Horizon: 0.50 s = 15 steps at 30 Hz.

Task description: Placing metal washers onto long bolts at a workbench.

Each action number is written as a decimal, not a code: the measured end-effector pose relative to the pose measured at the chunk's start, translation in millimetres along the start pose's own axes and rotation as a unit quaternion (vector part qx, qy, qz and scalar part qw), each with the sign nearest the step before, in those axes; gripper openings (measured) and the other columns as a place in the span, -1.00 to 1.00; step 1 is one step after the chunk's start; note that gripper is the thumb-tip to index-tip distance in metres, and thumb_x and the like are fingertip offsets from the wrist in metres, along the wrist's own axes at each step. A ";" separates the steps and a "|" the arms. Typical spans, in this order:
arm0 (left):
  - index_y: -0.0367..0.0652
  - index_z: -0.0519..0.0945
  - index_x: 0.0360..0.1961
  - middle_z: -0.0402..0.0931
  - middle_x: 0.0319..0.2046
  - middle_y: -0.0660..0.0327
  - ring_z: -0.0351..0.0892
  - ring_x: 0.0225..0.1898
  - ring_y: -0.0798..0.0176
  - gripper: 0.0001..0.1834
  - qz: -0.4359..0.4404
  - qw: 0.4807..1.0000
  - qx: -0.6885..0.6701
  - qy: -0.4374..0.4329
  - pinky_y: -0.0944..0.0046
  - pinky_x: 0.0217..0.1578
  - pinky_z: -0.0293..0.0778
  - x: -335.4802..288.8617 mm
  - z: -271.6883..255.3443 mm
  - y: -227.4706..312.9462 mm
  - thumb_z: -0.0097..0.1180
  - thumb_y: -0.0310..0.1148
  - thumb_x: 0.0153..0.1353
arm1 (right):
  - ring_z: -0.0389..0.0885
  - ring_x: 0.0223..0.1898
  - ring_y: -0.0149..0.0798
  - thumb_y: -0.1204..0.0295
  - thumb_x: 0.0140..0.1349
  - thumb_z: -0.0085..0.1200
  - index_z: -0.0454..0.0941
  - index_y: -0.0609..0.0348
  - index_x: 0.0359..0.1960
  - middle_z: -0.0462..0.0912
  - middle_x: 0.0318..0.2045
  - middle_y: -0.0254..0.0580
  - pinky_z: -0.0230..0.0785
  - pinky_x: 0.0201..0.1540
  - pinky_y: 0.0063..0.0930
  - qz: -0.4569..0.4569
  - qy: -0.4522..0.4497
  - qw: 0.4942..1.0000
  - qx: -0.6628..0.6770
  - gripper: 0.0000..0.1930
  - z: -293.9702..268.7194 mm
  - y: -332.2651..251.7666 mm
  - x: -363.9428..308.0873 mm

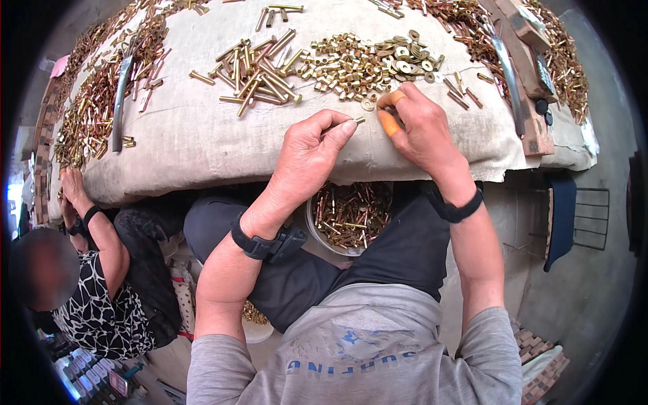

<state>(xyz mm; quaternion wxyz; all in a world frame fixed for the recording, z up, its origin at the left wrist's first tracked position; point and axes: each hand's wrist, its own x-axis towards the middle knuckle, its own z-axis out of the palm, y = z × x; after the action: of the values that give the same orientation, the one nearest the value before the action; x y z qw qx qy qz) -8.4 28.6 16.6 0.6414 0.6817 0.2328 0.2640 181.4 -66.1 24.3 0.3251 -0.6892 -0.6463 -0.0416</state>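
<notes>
My left hand (309,154) is closed around a slim bolt (360,120), pinched between thumb and forefinger. Only its pale metal end shows past the thumb; the rest is mostly covered. My right hand (422,128) is beside it, with orange covers on two fingers. Its fingers are bent with a gap between them, and I see nothing held. A flat washer (367,104) lies on the cloth at those fingertips. Just beyond are a heap of short brass-coloured sleeves (344,64) and a pile of washers (403,55). Loose long bolts (253,71) lie to the left.
Beige cloth (202,145) covers the table. Metal strips (122,101) (507,84) stand before larger bolt heaps on both sides. Between my legs sits a tub of bolts (351,214). At left, a person (108,290) works at the table. A dark blue chair (561,219) stands right.
</notes>
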 end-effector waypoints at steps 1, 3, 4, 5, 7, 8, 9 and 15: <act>-0.30 0.62 -0.20 0.51 -0.42 0.42 0.38 -0.32 0.57 -0.78 -0.005 1.000 0.014 -0.005 0.47 -0.28 0.36 -0.8 -0.4 1.0 0.10 -0.33 0.38 | 0.55 -0.45 -0.11 0.53 0.12 0.23 0.60 0.11 -0.28 0.49 -0.44 -0.15 0.41 -0.39 -0.31 0.000 0.000 1.000 0.001 -0.87 -3.7 -3.0 -2.7; -0.29 0.62 -0.22 0.50 -0.44 0.42 0.36 -0.34 0.58 -0.79 -0.001 0.999 0.032 -0.005 0.48 -0.31 0.35 -2.1 -0.9 -0.5 0.10 -0.33 0.38 | 0.54 -0.46 -0.09 0.55 0.11 0.22 0.59 0.14 -0.29 0.49 -0.43 -0.14 0.41 -0.40 -0.31 -0.005 -0.041 0.999 -0.020 -0.87 -9.0 -6.4 -7.1; -0.29 0.61 -0.23 0.49 -0.46 0.43 0.35 -0.37 0.59 -0.79 0.005 0.999 0.050 -0.006 0.49 -0.34 0.33 -1.1 0.0 -0.9 0.09 -0.33 0.38 | 0.54 -0.46 -0.09 0.55 0.11 0.22 0.59 0.14 -0.29 0.49 -0.43 -0.14 0.41 -0.40 -0.31 -0.004 -0.040 0.999 -0.021 -0.87 -9.3 -5.0 -7.6; -0.29 0.61 -0.23 0.49 -0.46 0.43 0.35 -0.37 0.59 -0.79 0.006 0.999 0.050 -0.008 0.49 -0.34 0.33 -0.7 1.5 -0.7 0.09 -0.33 0.38 | 0.55 -0.46 -0.11 0.56 0.12 0.21 0.58 0.17 -0.28 0.51 -0.42 -0.14 0.42 -0.39 -0.33 -0.017 -0.037 0.999 -0.023 -0.87 -8.3 -2.7 -8.4; -0.31 0.59 -0.27 0.49 -0.56 0.29 0.38 -0.46 0.52 -0.81 -0.001 0.998 0.061 -0.007 0.39 -0.43 0.38 -0.5 4.8 -0.5 0.11 -0.36 0.35 | 0.56 -0.46 -0.13 0.58 0.12 0.21 0.57 0.20 -0.27 0.53 -0.40 -0.14 0.42 -0.39 -0.36 -0.031 -0.033 0.999 -0.026 -0.86 -5.3 -0.5 -12.2; -0.31 0.59 -0.27 0.49 -0.56 0.29 0.38 -0.46 0.52 -0.81 0.000 0.998 0.062 -0.008 0.39 -0.43 0.38 0.1 5.8 -2.0 0.11 -0.36 0.35 | 0.57 -0.45 -0.22 0.58 0.14 0.20 0.57 0.22 -0.25 0.55 -0.39 -0.17 0.43 -0.37 -0.42 0.007 -0.025 1.000 0.015 -0.86 -3.3 -1.5 -16.1; -0.31 0.59 -0.27 0.50 -0.56 0.27 0.39 -0.47 0.50 -0.81 0.010 0.998 0.061 -0.009 0.38 -0.43 0.38 1.0 6.8 -4.4 0.11 -0.36 0.34 | 0.58 -0.45 -0.30 0.59 0.15 0.19 0.56 0.24 -0.24 0.58 -0.38 -0.20 0.43 -0.36 -0.47 0.044 -0.016 0.997 0.056 -0.86 -2.6 -3.5 -19.5; -0.30 0.59 -0.27 0.51 -0.56 0.24 0.42 -0.47 0.47 -0.82 0.018 0.998 0.059 -0.025 0.36 -0.43 0.39 -0.2 8.3 -6.5 0.12 -0.37 0.33 | 0.59 -0.38 -0.45 0.56 0.21 0.15 0.54 0.28 -0.17 0.68 -0.35 -0.18 0.46 -0.30 -0.56 0.213 -0.043 0.922 0.321 -0.83 -6.0 -24.8 -31.5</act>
<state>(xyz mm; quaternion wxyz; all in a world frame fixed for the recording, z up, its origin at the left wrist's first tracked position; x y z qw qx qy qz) -3.0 22.7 9.8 0.6010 0.7289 0.2192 0.2438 155.7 -97.5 23.8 0.5016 -0.6705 -0.4764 0.2682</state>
